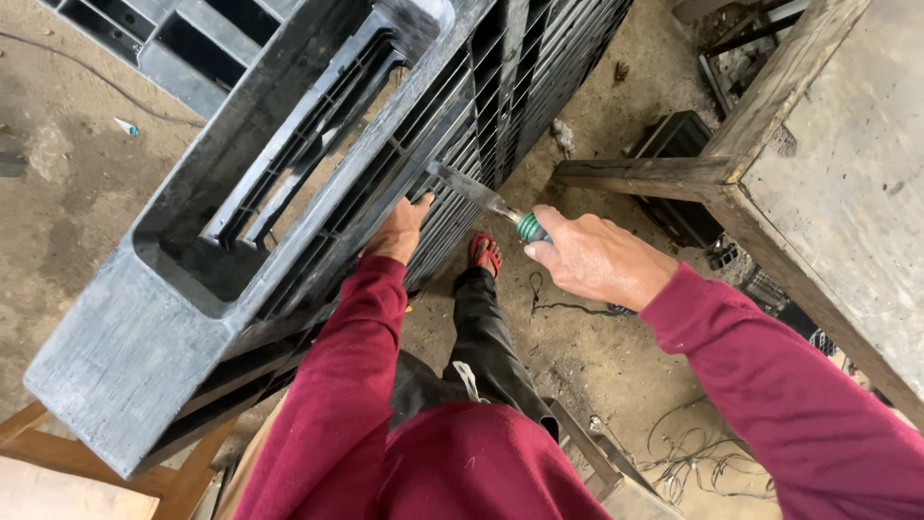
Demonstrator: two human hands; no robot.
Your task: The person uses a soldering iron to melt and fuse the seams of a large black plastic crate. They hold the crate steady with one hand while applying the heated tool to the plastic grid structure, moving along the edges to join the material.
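Note:
A large grey-black plastic pallet (192,279) stands on edge in front of me, tilted across the left and middle of the view. My left hand (399,229) grips a rib on its slatted side. A knife (472,188) with a green handle is gripped in my right hand (597,258). Its metal blade points left and its tip touches the pallet's ribs just above my left hand. Both my arms wear dark red sleeves.
A worn wooden table (828,164) fills the right side, with a dark crate (674,144) beneath it. My foot in a red sandal (486,252) stands on the dirt floor. Loose wires (693,448) lie at the lower right. A wooden frame (38,453) sits under the pallet's near corner.

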